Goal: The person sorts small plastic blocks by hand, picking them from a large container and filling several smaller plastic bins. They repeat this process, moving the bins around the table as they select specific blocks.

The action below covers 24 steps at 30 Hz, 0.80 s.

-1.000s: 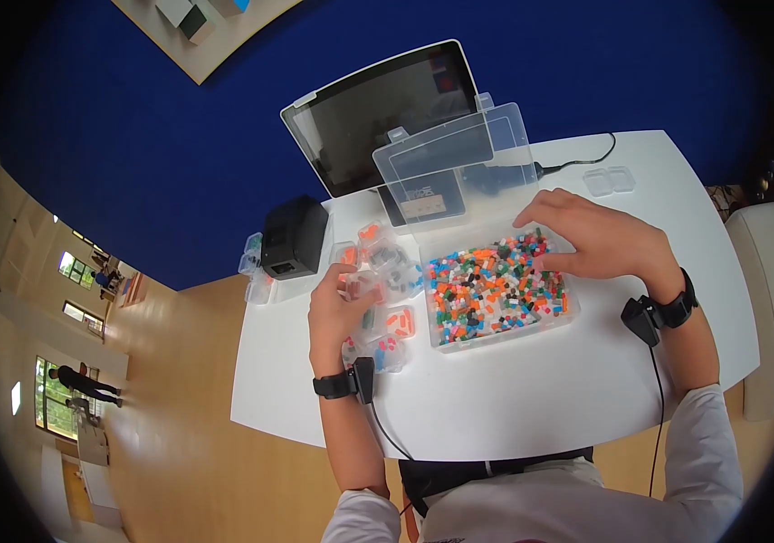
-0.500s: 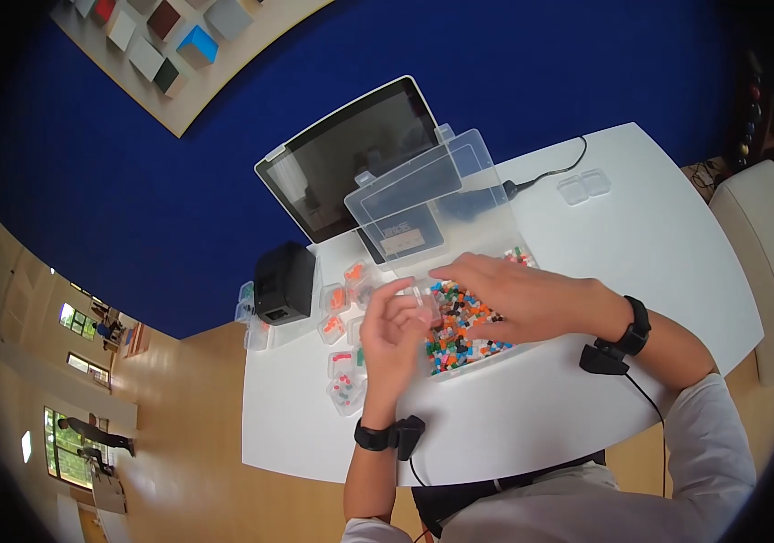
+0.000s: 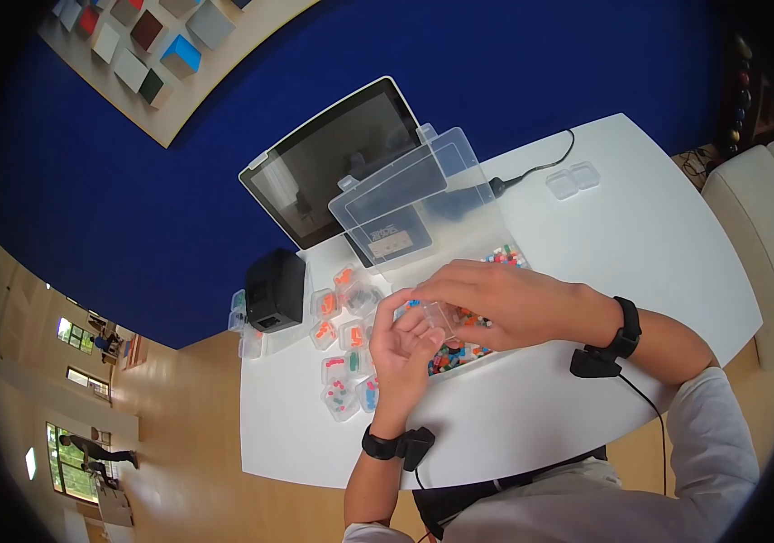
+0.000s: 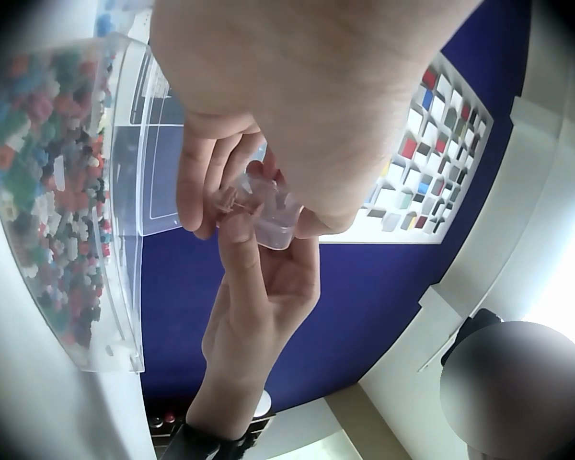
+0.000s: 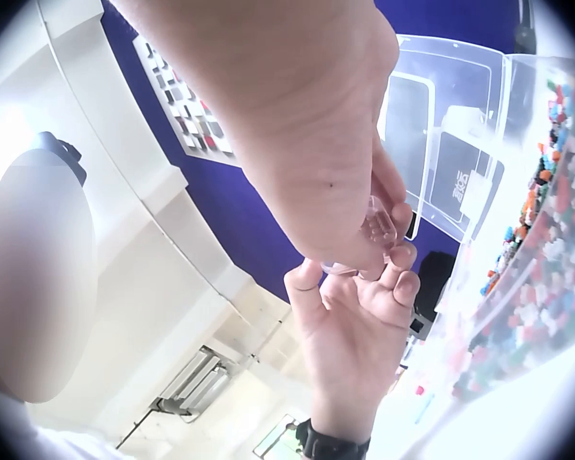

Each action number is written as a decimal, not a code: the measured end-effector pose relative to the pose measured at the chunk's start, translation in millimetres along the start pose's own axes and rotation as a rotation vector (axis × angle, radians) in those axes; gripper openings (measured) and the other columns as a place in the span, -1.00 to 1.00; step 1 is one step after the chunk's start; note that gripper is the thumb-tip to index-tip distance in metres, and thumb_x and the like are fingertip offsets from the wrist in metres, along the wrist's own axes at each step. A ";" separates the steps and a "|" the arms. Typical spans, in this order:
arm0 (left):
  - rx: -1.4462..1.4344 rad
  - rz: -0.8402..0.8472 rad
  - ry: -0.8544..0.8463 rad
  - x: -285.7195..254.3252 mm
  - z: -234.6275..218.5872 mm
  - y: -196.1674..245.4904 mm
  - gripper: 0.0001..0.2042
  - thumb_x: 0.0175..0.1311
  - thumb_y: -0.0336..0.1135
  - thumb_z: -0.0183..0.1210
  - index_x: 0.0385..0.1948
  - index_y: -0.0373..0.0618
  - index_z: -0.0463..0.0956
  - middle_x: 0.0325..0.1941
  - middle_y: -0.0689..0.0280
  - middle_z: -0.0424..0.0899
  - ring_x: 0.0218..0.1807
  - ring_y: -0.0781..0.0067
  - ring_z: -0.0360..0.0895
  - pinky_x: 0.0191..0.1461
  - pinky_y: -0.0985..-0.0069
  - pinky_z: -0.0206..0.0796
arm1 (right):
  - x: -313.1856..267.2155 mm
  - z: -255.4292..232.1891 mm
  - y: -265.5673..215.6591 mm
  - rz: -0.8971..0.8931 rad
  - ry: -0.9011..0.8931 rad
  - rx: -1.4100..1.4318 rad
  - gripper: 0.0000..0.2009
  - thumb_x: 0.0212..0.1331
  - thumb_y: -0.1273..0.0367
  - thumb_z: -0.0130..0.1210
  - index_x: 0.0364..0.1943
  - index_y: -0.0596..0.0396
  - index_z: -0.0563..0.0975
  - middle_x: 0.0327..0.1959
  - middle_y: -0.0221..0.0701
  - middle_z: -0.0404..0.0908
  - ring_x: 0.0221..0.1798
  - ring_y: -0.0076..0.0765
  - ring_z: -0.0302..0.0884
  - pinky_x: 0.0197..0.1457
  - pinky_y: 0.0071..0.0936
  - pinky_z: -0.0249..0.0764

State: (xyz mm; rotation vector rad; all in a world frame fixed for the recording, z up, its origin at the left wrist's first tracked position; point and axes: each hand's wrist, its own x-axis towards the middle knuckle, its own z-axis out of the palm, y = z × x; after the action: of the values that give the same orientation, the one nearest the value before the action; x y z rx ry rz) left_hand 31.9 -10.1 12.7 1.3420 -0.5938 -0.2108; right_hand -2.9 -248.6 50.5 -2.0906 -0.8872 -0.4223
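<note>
A small clear plastic box (image 3: 439, 317) is held between my two hands above the big bead bin. My left hand (image 3: 402, 353) faces palm up, its fingers curled around the box's left side. From the right, my right hand (image 3: 523, 306) reaches over and pinches it; in the left wrist view its thumb and fingers meet at the small box (image 4: 276, 226), whose lid looks raised. Below lies the clear bin (image 3: 482, 369) full of multicoloured beads (image 3: 503, 257), partly hidden by my right hand. The bin's transparent lid (image 3: 405, 204) stands up at its back edge.
Several small clear boxes with sorted beads (image 3: 334, 369) sit left of my left hand. A black device (image 3: 276, 290) and a dark screen (image 3: 333, 163) stand behind. Further right are a small clear case (image 3: 573, 180) and a black cable (image 3: 541, 167) on the white table (image 3: 649, 271).
My left hand has picked up a small clear box from the group and carried it right, turning palm up. My right hand has moved left over the bin to meet it.
</note>
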 end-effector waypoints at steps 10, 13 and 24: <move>0.006 -0.068 -0.056 0.3 -2.6 -9.9 -0.37 0.58 -0.44 0.18 0.62 -0.21 0.16 0.36 -0.20 0.77 0.22 0.00 0.88 0.16 0.08 0.85 | -2.6 0.4 7.3 -0.024 -0.036 -0.044 -0.43 0.35 0.45 0.51 0.43 0.16 0.58 0.20 -0.17 0.76 0.30 0.05 0.71 0.37 -0.05 0.68; -0.013 -0.073 -0.064 0.2 -3.2 -11.6 -0.37 0.58 -0.45 0.16 0.63 -0.21 0.14 0.36 -0.20 0.75 0.28 -0.03 0.86 0.18 0.02 0.84 | -3.7 1.7 10.6 -0.032 -0.040 -0.059 -0.43 0.36 0.44 0.50 0.43 0.17 0.58 0.20 -0.18 0.76 0.28 0.05 0.72 0.38 -0.06 0.67; -0.048 -0.069 0.010 0.5 -6.2 -15.7 -0.52 0.64 -0.52 0.30 0.49 -0.22 0.36 0.28 0.05 0.82 0.28 0.34 0.81 0.34 0.37 0.68 | -3.9 2.8 -1.7 0.061 -0.063 -0.098 -0.44 0.38 0.43 0.43 0.45 0.21 0.61 -0.10 -0.24 0.79 -0.03 -0.12 0.79 0.11 -0.18 0.76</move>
State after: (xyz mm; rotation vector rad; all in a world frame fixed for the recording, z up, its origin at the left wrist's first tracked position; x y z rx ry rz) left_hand 38.4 -8.8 -2.8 1.3173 -0.5308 -0.2729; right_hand -6.8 -247.5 47.5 -2.2258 -0.8522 -0.3766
